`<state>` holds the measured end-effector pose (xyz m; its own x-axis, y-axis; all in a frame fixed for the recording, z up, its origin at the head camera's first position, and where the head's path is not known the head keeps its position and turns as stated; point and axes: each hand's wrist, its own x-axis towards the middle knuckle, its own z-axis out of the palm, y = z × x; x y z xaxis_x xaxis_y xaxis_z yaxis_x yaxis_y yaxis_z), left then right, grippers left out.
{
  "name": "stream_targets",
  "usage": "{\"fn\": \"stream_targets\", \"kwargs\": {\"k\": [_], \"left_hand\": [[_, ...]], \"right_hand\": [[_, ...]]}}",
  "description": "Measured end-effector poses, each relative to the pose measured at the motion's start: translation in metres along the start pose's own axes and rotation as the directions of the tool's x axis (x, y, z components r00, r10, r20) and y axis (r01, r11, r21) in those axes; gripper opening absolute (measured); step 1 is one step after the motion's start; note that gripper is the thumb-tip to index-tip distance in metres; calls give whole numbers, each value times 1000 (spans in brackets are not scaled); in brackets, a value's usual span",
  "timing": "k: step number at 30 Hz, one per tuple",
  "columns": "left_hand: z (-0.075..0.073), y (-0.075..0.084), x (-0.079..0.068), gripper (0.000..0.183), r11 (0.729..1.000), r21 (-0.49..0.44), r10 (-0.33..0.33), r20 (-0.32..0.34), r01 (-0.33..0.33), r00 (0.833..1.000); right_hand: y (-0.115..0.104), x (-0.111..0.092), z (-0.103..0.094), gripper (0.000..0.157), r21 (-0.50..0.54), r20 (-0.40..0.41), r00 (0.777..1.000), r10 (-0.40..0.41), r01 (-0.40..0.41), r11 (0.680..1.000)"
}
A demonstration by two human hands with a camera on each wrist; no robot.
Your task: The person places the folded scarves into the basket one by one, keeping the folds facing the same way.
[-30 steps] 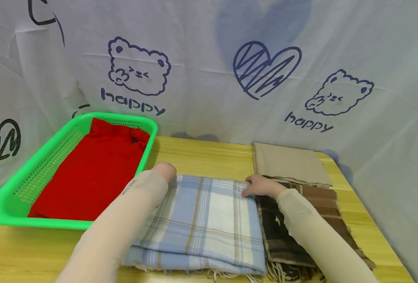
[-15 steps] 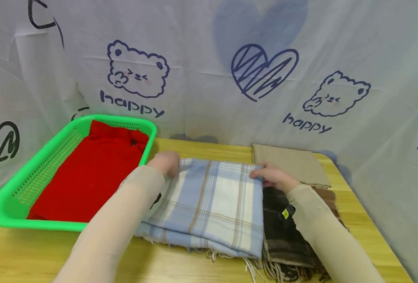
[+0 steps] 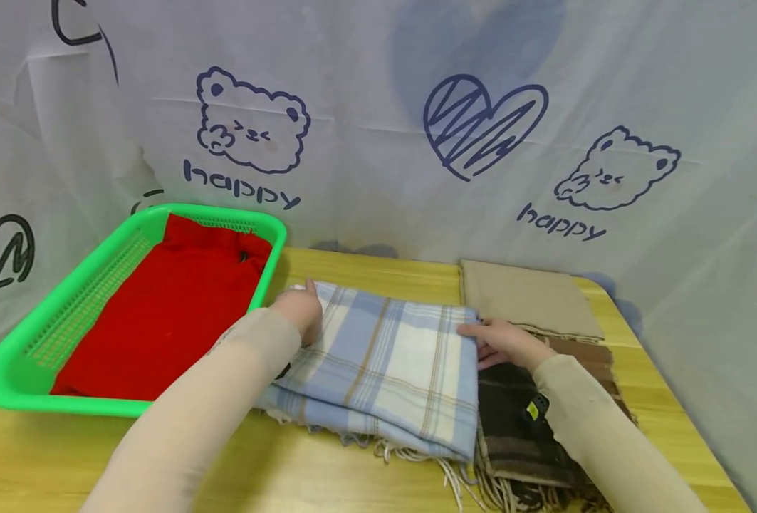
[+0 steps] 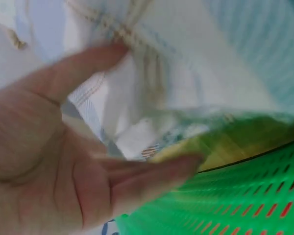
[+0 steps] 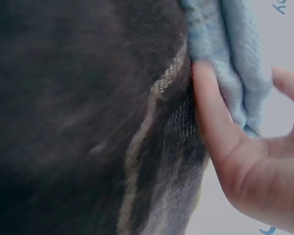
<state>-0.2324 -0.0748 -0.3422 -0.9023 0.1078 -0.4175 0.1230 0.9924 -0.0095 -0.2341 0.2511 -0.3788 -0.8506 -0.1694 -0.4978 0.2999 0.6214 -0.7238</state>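
Folded plaid cloth [image 3: 384, 363], blue-and-white — right hand [image 3: 509, 343] pinching its edge at two o'clock, left hand [image 3: 300, 311] outspread at ten.

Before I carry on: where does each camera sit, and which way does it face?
Head: on the head, facing forward and down at the table; left hand, right hand and sleeves show.
Left wrist: facing the plaid cloth and green basket; left palm and fingers show.
Right wrist: facing the cloth's folded edge and a dark cloth; part of the right hand shows.
Shared: head and left wrist both show the basket.
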Motion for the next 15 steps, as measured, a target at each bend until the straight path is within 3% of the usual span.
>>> {"fn": "stream_targets", "kwargs": {"k": [3, 7, 9, 13, 15], "left_hand": [[0, -2, 0, 91, 999, -34, 9, 130, -4, 991], [0, -6, 2, 94, 998, -60, -12, 189, 24, 982], [0, -8, 2, 92, 998, -53, -10, 203, 22, 979], [-4, -7, -2, 84, 999, -33, 20, 200, -13, 980], [-4, -4, -4, 66, 999, -11, 39, 186, -38, 982]], "right_hand": [[4, -15, 5, 60, 7, 131, 991, 6, -7, 1000], [5, -30, 20, 57, 54, 238, 971, -35, 23, 998], [3, -34, 26, 56, 75, 222, 973, -62, 46, 996], [-10, -40, 27, 54, 65, 109, 989, -104, 97, 993], [-21, -42, 23, 54, 43, 48, 992, -117, 115, 992]]}}
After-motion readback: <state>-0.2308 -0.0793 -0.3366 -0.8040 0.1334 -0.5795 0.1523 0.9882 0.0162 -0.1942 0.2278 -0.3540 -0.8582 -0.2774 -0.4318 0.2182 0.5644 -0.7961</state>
